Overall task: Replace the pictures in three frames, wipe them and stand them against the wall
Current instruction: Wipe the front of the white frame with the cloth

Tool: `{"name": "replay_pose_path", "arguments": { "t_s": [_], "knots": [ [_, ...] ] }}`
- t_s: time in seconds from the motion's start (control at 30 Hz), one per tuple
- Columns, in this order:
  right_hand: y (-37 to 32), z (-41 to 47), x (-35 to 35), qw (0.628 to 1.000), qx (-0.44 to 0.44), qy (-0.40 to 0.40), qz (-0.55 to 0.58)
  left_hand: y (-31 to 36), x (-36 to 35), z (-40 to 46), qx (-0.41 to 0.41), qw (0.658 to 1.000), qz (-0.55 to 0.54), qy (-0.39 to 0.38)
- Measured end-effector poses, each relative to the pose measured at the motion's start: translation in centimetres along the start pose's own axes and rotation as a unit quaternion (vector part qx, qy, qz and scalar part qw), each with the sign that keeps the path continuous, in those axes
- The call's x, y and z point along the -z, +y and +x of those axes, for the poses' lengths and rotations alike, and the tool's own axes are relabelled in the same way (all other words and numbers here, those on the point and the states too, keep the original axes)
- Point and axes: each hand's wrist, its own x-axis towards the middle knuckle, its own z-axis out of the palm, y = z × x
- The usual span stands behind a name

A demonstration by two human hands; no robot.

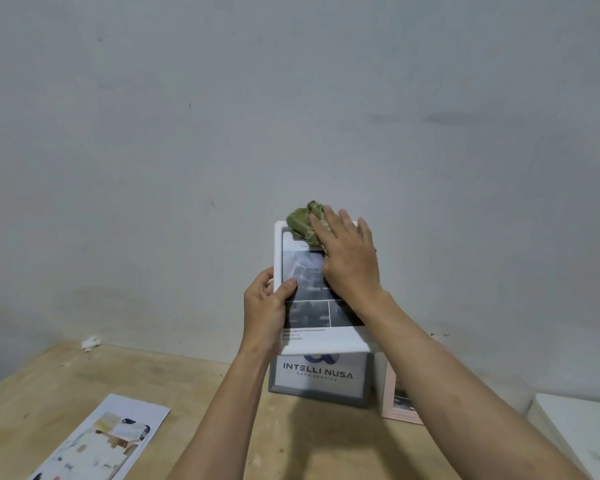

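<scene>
I hold a white picture frame [278, 247] upright in the air, its glass facing me over a grey photo print. My left hand [267, 310] grips its left edge, thumb on the glass. My right hand [349, 258] lies flat on the glass and presses a crumpled green cloth [302, 221] against the frame's top. Behind and below, a grey frame [321, 396] with an "INTELLI NUSA" print leans on the wall. A pink frame [395, 407] stands to its right, mostly hidden by my right forearm.
The frames stand on a wooden table [194, 393] against a plain grey wall [291, 98]. Loose printed pictures [101, 441] lie at the front left. A white flat object [582, 431] sits at the right edge. A small white scrap [90, 342] lies by the wall.
</scene>
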Motion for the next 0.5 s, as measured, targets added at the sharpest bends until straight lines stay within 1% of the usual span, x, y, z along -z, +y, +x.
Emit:
{"name": "replay_pose_path", "arguments": {
  "t_s": [0.1,0.23,0.37,0.5],
  "knots": [
    [1.2,-0.5,0.0,0.999,-0.039,-0.014,0.013,-0.3,0.3,-0.1,-0.004,1.000,-0.020,0.009],
    [1.3,-1.5,0.3,0.998,-0.069,0.000,-0.006,-0.4,-0.1,0.0,-0.013,1.000,-0.013,0.006],
    [0.9,-4.2,0.1,0.998,-0.066,-0.010,-0.020,-0.1,-0.3,0.6,-0.025,1.000,-0.007,0.017],
    [0.0,-8.3,-0.4,0.998,-0.061,-0.025,0.005,-0.6,0.3,0.9,-0.014,0.999,-0.008,0.036]
  ]
}}
